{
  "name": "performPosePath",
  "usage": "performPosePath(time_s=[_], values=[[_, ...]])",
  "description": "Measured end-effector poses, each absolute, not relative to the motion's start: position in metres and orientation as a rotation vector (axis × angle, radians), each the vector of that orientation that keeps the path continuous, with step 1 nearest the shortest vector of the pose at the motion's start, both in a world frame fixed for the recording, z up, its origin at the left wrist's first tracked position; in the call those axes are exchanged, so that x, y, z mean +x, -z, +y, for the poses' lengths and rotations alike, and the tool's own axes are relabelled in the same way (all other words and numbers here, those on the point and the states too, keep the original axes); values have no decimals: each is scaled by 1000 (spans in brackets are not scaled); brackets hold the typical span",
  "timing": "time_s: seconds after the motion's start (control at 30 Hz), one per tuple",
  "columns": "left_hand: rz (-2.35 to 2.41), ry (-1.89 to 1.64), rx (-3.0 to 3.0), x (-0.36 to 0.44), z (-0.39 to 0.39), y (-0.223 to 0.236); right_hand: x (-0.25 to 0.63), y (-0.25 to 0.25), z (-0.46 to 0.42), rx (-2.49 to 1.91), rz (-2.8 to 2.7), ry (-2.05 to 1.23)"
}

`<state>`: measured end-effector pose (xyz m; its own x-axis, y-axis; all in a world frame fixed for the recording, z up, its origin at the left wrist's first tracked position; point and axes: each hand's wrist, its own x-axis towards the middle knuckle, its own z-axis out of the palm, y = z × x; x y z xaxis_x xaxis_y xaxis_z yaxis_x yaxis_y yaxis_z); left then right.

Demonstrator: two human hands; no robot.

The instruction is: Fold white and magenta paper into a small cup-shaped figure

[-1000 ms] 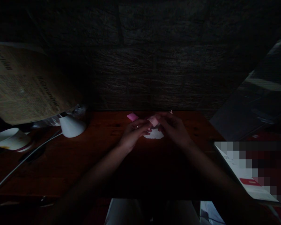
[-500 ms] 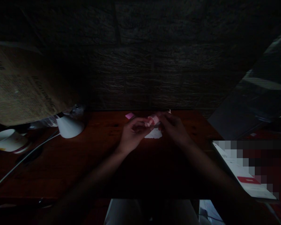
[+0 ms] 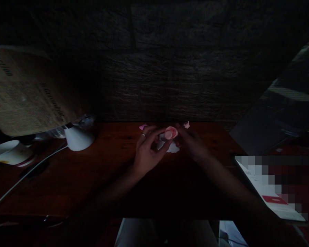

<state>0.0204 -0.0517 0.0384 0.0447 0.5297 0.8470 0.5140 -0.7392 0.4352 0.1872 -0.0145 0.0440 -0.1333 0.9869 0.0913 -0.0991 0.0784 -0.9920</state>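
One pink, rolled, papery-looking piece [image 3: 171,133], probably light, crushable and best held by its sides, is pinched in the left hand [image 3: 149,147] over the reddish-brown wooden surface [image 3: 113,151], far middle, right hand [image 3: 192,141] beside it, grip unclear.

The bare left hand [image 3: 149,151] is pinching toward two o'clock, thumb [image 3: 162,153] and fingers [image 3: 156,133] arched; the bare right hand [image 3: 193,142] is pointing bent fingers toward ten. The shadowed left forearm [image 3: 118,187] is slanting from seven o'clock, the right forearm [image 3: 229,185] from five.
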Motion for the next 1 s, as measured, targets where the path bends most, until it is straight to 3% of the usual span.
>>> performPosePath(time_s=[1.0], values=[[985, -1739, 2230, 14, -45, -38, 180, -42, -21, -876, -1304, -1365]])
